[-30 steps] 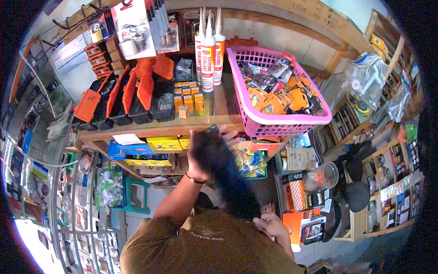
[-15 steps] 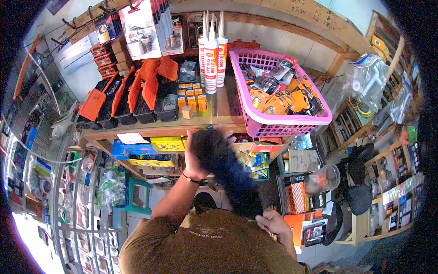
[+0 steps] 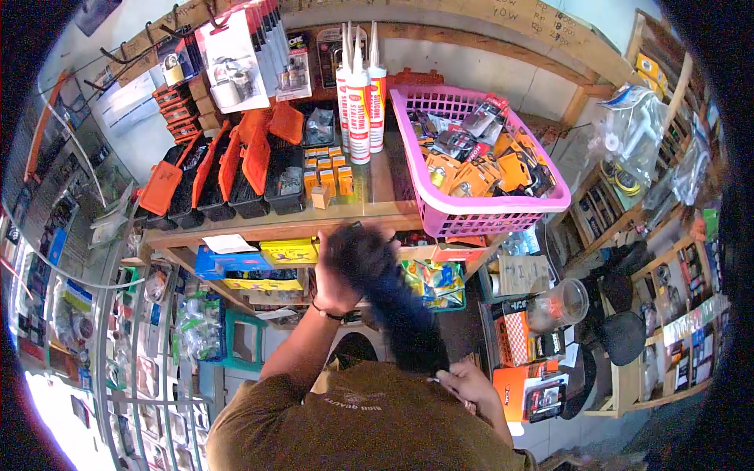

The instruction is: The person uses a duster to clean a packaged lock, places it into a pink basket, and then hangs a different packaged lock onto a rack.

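Observation:
A dark, fluffy duster slants across in front of my chest, partly blurred. My left hand cups its far, bushy end, with the thumb at the left and fingertips showing past the right side. Down at the lower right, my right hand is closed around the duster's thin handle end, most of which the fingers hide. Just beyond the duster is the front edge of a wooden shelf.
On the shelf stand white silicone sealant tubes, black bins with orange lids, small orange boxes and a pink basket of packaged parts. Below are yellow boxes. A green stool stands left; a clear tub sits right.
The duster's lower part has shifted slightly left and its near end a little downward, with both hands still on it. The head view has shifted slightly.

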`<state>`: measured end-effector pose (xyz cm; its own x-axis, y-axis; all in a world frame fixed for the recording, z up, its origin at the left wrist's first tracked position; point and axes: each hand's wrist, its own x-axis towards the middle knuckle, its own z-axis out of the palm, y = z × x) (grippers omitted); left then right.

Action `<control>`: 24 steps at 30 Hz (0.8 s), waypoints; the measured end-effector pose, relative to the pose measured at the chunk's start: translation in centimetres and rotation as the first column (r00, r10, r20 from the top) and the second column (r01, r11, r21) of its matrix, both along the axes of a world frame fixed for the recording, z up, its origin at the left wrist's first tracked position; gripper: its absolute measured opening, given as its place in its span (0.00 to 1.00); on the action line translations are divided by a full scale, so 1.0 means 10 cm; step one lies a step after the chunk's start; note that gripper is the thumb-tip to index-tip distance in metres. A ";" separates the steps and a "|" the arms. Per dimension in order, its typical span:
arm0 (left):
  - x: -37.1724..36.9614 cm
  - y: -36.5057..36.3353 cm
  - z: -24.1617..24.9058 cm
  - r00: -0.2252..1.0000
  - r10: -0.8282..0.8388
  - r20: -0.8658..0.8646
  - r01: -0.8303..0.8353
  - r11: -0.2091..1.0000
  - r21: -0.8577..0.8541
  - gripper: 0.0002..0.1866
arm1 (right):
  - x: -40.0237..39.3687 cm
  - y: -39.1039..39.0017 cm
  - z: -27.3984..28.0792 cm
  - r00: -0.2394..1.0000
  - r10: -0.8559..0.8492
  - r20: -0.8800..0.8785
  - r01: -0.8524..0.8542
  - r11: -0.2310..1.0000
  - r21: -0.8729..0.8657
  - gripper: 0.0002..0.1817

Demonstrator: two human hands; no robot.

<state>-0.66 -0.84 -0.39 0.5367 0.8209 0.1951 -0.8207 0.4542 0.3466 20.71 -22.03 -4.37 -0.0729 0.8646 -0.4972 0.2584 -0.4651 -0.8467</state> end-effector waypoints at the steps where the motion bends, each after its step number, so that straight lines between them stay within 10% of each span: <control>1: 0.00 0.10 -0.19 0.997 -0.066 0.046 0.064 0.997 0.030 0.40 | 0.03 -0.02 -0.06 1.000 0.027 0.016 -0.028 0.998 0.051 0.22; 3: 0.02 -0.02 -0.05 0.998 -0.051 0.032 0.046 0.988 0.148 0.42 | 0.08 -0.02 -0.30 0.996 -0.085 0.027 0.080 0.986 0.146 0.22; 4: 0.00 -0.04 0.08 0.995 0.053 -0.080 -0.065 0.985 -0.157 0.45 | 0.07 -0.02 -0.28 0.996 -0.088 0.026 0.083 0.986 0.143 0.22; 6: 0.04 -0.05 0.10 0.996 0.020 -0.085 -0.034 0.986 -0.163 0.44 | 0.06 -0.02 -0.14 0.996 -0.063 -0.064 0.063 0.998 0.004 0.21; 10: 0.05 0.07 -0.11 0.984 -0.166 0.061 0.152 0.971 0.187 0.41 | 0.03 -0.05 -0.07 0.999 -0.033 0.016 0.033 0.998 0.046 0.21; 14: 0.03 0.00 -0.02 0.971 0.124 -0.203 -0.151 0.981 -0.119 0.45 | 0.06 -0.07 -0.19 0.999 0.054 -0.007 -0.054 0.998 -0.041 0.21; 16: 0.02 0.03 -0.05 0.985 -0.141 0.104 0.137 0.990 0.047 0.40 | 0.09 -0.10 -0.25 0.997 0.018 -0.070 -0.020 0.999 -0.025 0.21; 18: 0.02 -0.02 -0.06 0.979 -0.106 0.172 0.081 0.986 0.147 0.35 | 0.09 -0.11 -0.24 0.979 -0.045 -0.199 0.046 0.999 0.003 0.21; 20: 0.01 0.00 -0.06 0.946 0.219 -0.237 -0.260 0.953 -0.158 0.30 | 0.10 -0.09 -0.05 0.976 -0.121 -0.184 0.114 0.992 -0.045 0.21; 24: -0.08 -0.01 -0.26 0.867 0.210 -0.452 -0.338 0.915 -0.222 0.19 | 0.07 -0.11 0.01 0.975 -0.194 -0.109 0.185 0.979 -0.088 0.21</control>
<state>-1.41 -0.97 -2.97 0.2597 0.9312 -0.2560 -0.7380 0.3623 0.5693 21.44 -23.09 -4.24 0.0272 0.8276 -0.5607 0.0608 -0.5612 -0.8254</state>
